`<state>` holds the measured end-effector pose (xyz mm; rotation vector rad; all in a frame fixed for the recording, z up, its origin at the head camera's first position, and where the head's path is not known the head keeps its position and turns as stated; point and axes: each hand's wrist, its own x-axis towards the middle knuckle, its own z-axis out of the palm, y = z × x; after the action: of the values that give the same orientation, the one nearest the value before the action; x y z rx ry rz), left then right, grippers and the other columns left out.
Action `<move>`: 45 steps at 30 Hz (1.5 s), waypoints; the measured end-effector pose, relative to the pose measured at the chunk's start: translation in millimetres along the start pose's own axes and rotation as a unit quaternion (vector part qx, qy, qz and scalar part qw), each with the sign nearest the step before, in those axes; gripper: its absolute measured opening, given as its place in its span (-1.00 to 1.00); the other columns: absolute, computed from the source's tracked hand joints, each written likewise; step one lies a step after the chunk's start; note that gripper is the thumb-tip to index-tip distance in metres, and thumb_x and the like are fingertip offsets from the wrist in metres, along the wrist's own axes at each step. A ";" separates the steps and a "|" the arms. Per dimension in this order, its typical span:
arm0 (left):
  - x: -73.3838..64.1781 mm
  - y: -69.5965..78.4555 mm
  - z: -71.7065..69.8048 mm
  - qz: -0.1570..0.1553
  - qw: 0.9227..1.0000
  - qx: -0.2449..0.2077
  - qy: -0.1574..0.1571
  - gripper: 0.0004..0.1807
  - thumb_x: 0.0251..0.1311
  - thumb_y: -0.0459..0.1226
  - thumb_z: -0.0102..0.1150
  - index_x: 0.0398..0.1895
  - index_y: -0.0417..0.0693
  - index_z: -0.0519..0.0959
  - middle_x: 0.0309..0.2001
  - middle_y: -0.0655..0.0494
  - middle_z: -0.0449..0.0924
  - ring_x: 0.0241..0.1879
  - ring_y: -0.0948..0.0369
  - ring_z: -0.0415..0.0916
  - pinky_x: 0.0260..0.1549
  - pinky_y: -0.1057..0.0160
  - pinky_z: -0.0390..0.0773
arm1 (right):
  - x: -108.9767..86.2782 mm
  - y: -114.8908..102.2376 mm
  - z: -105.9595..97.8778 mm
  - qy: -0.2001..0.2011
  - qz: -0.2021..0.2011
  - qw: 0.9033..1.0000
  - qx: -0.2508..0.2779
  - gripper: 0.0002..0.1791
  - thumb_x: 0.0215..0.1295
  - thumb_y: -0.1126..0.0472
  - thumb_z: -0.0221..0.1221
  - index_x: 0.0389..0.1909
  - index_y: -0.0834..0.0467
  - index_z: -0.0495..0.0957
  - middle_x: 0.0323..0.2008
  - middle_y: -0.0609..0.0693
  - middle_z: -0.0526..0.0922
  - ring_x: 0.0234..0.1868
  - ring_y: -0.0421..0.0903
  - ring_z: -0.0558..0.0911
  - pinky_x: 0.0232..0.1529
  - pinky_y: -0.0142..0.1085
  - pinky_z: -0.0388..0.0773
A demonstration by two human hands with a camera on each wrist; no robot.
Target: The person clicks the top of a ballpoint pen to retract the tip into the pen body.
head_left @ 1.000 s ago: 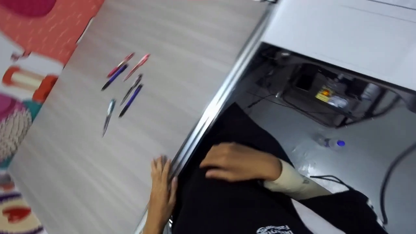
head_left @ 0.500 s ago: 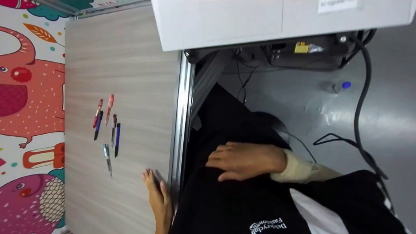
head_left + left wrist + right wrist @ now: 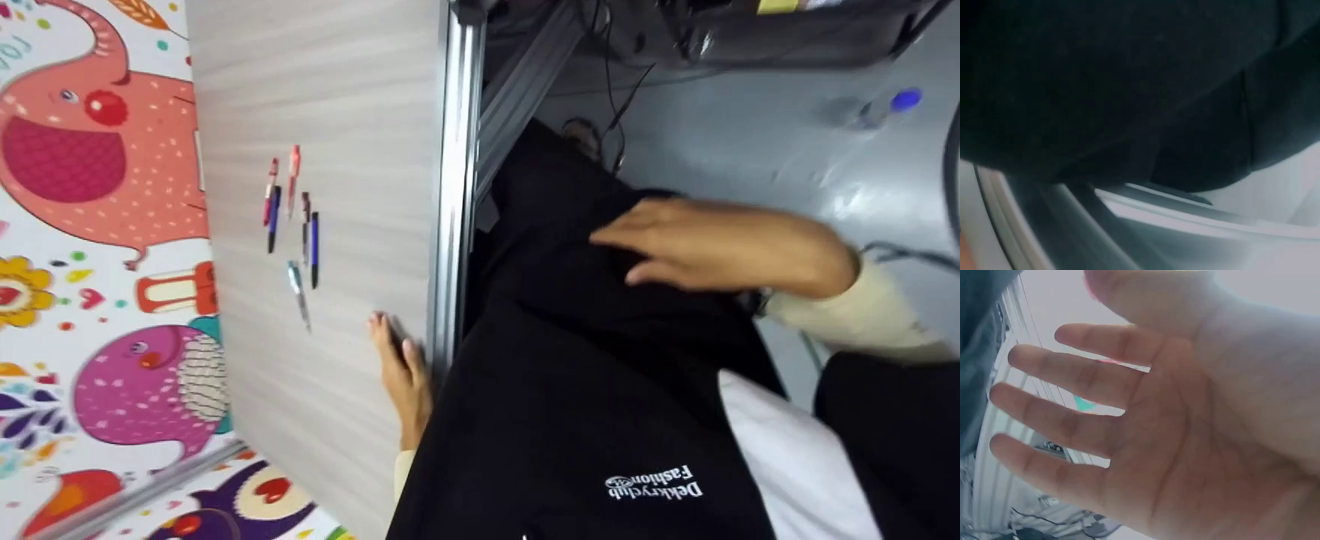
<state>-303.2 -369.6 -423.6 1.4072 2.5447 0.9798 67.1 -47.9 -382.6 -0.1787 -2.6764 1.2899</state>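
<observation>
In the head view my left hand (image 3: 406,381) rests on the tabletop (image 3: 367,187) beside its metal edge, fingers extended and holding nothing. The left wrist view is filled mostly by dark cloth (image 3: 1106,84). My right hand (image 3: 705,244) is over the black clothing on my lap, off the table. Its palm (image 3: 1151,455) shows in the right wrist view with straight, separated fingers and nothing in them. Beyond the left hand lie several pens: a red pen (image 3: 271,192), a pink-red pen (image 3: 293,180), two blue pens (image 3: 315,251), a dark pen (image 3: 305,229) and a teal-topped pen (image 3: 298,295).
A metal rail (image 3: 454,187) runs along the table's near edge. A wall with cartoon animals (image 3: 150,157) borders the far side. On the floor to the right are cables (image 3: 619,112) and a bottle with a blue cap (image 3: 906,99).
The head view has turned, and the white surface at the top has left it. My right hand has lifted away from its place against my clothing, toward the right. The pens keep their arrangement.
</observation>
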 end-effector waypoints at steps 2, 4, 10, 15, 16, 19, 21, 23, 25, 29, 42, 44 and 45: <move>-0.3 13.5 -8.2 -0.007 1.000 -0.001 0.008 -0.41 0.37 -0.57 -0.07 0.48 -0.39 0.20 0.51 -0.36 0.09 0.51 -0.33 -0.08 0.50 0.07 -0.08 | 9.2 -2.4 -11.6 -0.014 -0.001 1.000 0.005 -0.40 0.40 0.16 0.25 0.39 0.25 0.38 0.22 0.19 0.56 0.23 0.18 0.52 0.24 0.10 0.43; -0.4 27.2 -17.5 -0.017 1.000 -0.005 0.017 -0.42 0.37 -0.58 -0.09 0.46 -0.43 0.20 0.50 -0.41 0.08 0.50 -0.38 -0.10 0.50 0.08 -0.08 | 19.2 -4.8 -21.1 -0.032 0.000 0.999 0.003 -0.38 0.41 0.16 0.24 0.42 0.22 0.34 0.25 0.19 0.54 0.27 0.19 0.50 0.27 0.12 0.39; 8.7 42.6 -29.0 -0.032 0.999 -0.013 0.025 -0.46 0.49 -0.43 -0.11 0.48 -0.41 0.18 0.51 -0.39 0.07 0.52 -0.34 -0.13 0.51 0.05 -0.11 | 17.4 4.7 -22.7 -0.006 -0.006 0.999 0.034 -0.38 0.40 0.17 0.24 0.43 0.19 0.34 0.28 0.18 0.53 0.31 0.23 0.46 0.29 0.17 0.33; 9.0 41.0 -14.7 -0.025 0.999 -0.006 0.021 -0.41 0.39 -0.55 -0.07 0.48 -0.40 0.18 0.50 -0.37 0.10 0.52 -0.31 -0.09 0.50 0.01 -0.06 | -14.5 26.3 -6.4 0.038 0.020 0.998 0.052 -0.38 0.36 0.17 0.27 0.39 0.22 0.39 0.22 0.25 0.56 0.23 0.29 0.51 0.20 0.21 0.38; 5.6 37.4 -10.6 -0.025 0.999 -0.003 0.021 -0.41 0.40 -0.53 -0.06 0.49 -0.37 0.19 0.51 -0.34 0.10 0.52 -0.28 -0.08 0.50 0.01 -0.06 | -20.6 30.4 -3.8 0.040 0.030 0.997 0.051 -0.37 0.35 0.16 0.28 0.40 0.22 0.39 0.21 0.26 0.56 0.21 0.29 0.52 0.19 0.22 0.39; -10.7 24.1 -4.5 -0.024 0.999 0.017 0.024 -0.41 0.42 -0.46 -0.02 0.51 -0.28 0.21 0.52 -0.25 0.13 0.54 -0.20 -0.04 0.50 0.05 -0.04 | -31.8 39.0 5.2 0.038 0.051 0.997 0.055 -0.38 0.37 0.14 0.27 0.40 0.21 0.39 0.21 0.27 0.56 0.21 0.30 0.52 0.19 0.24 0.39; -27.4 18.1 -8.5 -0.023 0.999 0.030 0.027 -0.40 0.42 -0.44 0.02 0.51 -0.23 0.23 0.53 -0.20 0.14 0.54 -0.14 0.01 0.49 0.09 -0.01 | -32.0 42.9 15.0 0.037 0.046 0.996 0.062 -0.40 0.39 0.12 0.26 0.38 0.22 0.40 0.22 0.25 0.57 0.23 0.29 0.52 0.20 0.22 0.38; -47.7 22.1 -15.2 -0.026 0.998 0.044 0.034 -0.40 0.41 -0.43 0.05 0.50 -0.22 0.25 0.52 -0.20 0.16 0.52 -0.13 0.05 0.49 0.13 0.01 | -28.3 45.4 25.8 0.027 0.041 0.996 0.075 -0.44 0.41 0.10 0.24 0.36 0.22 0.43 0.22 0.21 0.58 0.24 0.25 0.52 0.22 0.18 0.38; -72.6 28.2 -23.0 -0.035 0.997 0.058 0.044 -0.39 0.38 -0.44 0.07 0.49 -0.23 0.26 0.52 -0.21 0.17 0.51 -0.12 0.08 0.48 0.15 0.02 | -21.8 46.6 38.8 0.011 0.033 0.995 0.089 -0.46 0.43 0.08 0.22 0.34 0.21 0.46 0.20 0.18 0.60 0.23 0.22 0.54 0.23 0.14 0.40; -125.2 48.7 -30.5 -0.058 0.991 0.097 0.067 -0.37 0.36 -0.41 0.11 0.50 -0.21 0.26 0.52 -0.21 0.17 0.51 -0.16 0.08 0.48 0.19 0.01 | -14.0 46.5 66.4 -0.039 0.015 0.992 0.115 -0.48 0.44 0.04 0.20 0.31 0.21 0.48 0.19 0.14 0.61 0.23 0.16 0.56 0.24 0.10 0.42; -347.1 339.4 142.9 -0.291 0.920 0.139 0.222 -0.37 0.46 -0.14 0.08 0.42 -0.39 0.30 0.47 -0.32 0.22 0.48 -0.32 0.04 0.50 0.10 -0.02 | -91.8 128.8 5.6 -0.392 -0.077 0.913 0.083 -0.38 0.53 -0.13 0.03 0.41 0.19 0.39 0.30 0.15 0.52 0.30 0.16 0.49 0.30 0.11 0.38; -356.8 401.2 184.0 -0.335 0.892 0.160 0.256 -0.34 0.47 -0.07 0.06 0.40 -0.43 0.32 0.44 -0.36 0.25 0.47 -0.33 0.05 0.49 0.08 -0.01 | -91.0 146.4 -9.2 -0.452 -0.110 0.882 0.079 -0.38 0.53 -0.14 0.03 0.41 0.19 0.39 0.30 0.13 0.52 0.30 0.14 0.50 0.29 0.09 0.40; -357.3 431.7 206.1 -0.359 0.877 0.170 0.271 -0.32 0.47 -0.05 0.05 0.39 -0.44 0.32 0.43 -0.37 0.25 0.46 -0.34 0.06 0.49 0.07 -0.01 | -89.2 155.7 -17.3 -0.482 -0.121 0.864 0.076 -0.38 0.53 -0.14 0.03 0.41 0.18 0.39 0.30 0.12 0.52 0.31 0.12 0.49 0.29 0.08 0.40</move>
<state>293.6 -384.8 -427.2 0.0856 3.3407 0.8760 163.5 45.9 -502.6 1.0701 -3.1122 1.8175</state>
